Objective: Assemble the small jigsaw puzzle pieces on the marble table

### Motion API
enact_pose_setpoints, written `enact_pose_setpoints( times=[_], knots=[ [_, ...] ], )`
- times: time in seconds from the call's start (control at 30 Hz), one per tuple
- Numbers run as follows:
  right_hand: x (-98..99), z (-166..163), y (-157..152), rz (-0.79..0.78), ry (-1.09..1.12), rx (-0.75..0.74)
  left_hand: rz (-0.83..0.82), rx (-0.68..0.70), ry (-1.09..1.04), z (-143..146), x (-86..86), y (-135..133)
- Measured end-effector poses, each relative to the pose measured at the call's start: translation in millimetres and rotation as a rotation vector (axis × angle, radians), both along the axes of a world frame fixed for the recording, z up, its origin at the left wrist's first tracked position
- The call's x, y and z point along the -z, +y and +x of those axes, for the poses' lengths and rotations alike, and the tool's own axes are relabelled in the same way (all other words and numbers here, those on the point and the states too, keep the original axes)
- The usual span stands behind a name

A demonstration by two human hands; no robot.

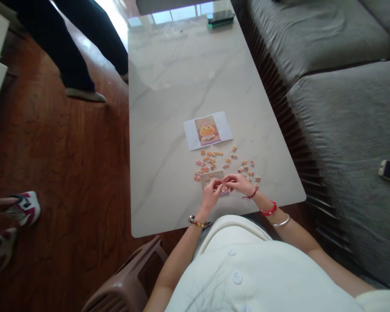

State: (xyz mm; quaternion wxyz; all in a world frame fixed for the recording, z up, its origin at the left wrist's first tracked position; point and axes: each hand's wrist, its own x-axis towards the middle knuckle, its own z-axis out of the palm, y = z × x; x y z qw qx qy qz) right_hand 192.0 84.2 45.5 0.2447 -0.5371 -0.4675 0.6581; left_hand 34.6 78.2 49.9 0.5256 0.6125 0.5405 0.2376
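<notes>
Both of my hands meet over a small puzzle board [211,175] near the table's front edge. My left hand [211,193] has its fingertips pinched together, and my right hand [240,183] pinches at the same spot from the right. A small puzzle piece seems to be between the fingertips, mostly hidden by them. Pink and lilac joined pieces show under the hands at the board's lower edge. Loose orange and pink puzzle pieces [212,161] lie behind the board, and several more puzzle pieces [244,169] lie right of it.
A creased paper sheet with a printed picture of a yellow figure [208,130] lies beyond the pieces on the marble-patterned table [169,173]. Phones [220,18] are at the far end. A grey sofa [347,130] runs along the right, a plastic stool [130,277] stands lower left. People's legs show at left.
</notes>
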Motion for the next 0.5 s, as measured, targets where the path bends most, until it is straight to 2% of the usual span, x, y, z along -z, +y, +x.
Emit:
enact_pose_setpoints(
  times=[0.1,0.27,0.33,0.5],
  knots=[
    [-3.9,-0.4,-1.9,-0.047,0.045,0.014,-0.031,-0.053,-0.028,2.9,-0.2,3.6],
    [-9.2,3.2,-0.6,0.018,0.003,0.030,0.025,0.041,-0.023,3.0,1.4,11.2],
    [-9.5,3.3,-0.3,0.002,0.025,0.030,0.013,0.023,-0.031,2.6,1.9,12.0],
    [-4.5,-0.2,-4.8,-0.084,0.009,0.214,-0.113,-0.001,-0.094,1.4,3.7,6.8]
  ],
)
